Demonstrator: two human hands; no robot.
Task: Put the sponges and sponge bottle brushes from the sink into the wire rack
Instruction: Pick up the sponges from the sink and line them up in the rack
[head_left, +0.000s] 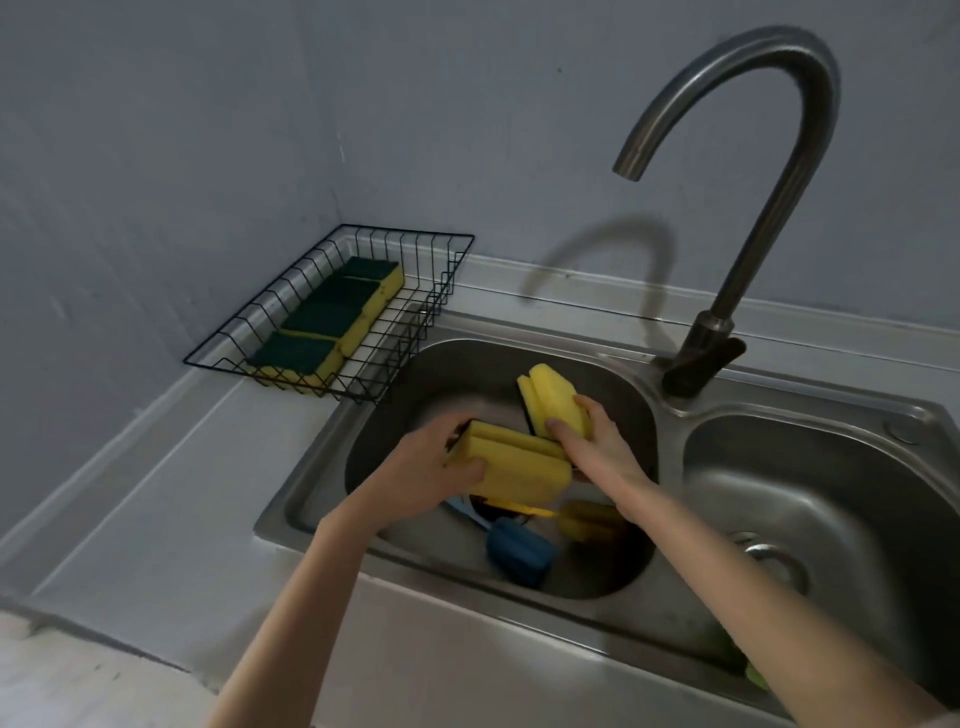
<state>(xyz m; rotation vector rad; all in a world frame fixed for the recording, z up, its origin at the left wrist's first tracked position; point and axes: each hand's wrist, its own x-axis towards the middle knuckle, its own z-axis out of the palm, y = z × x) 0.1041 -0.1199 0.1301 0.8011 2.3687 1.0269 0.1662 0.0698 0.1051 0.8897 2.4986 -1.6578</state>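
Over the left sink basin (395, 395), my left hand (426, 467) grips a yellow sponge (511, 467), held flat. My right hand (597, 447) grips a second yellow sponge (553, 400), tilted up just behind the first. Below my hands, on the basin floor, lie a blue sponge bottle brush (519, 556) and a yellow sponge bottle brush (587, 519), partly hidden by my arms. The black wire rack (410, 332) stands on the counter at the back left and holds several green-topped yellow sponges (327, 317) in a row.
A tall curved steel faucet (743, 249) rises between the two basins, its spout above the left one. The right basin (810, 499) has a drain strainer. Grey walls meet in a corner behind the rack. The counter (171, 467) runs along the left.
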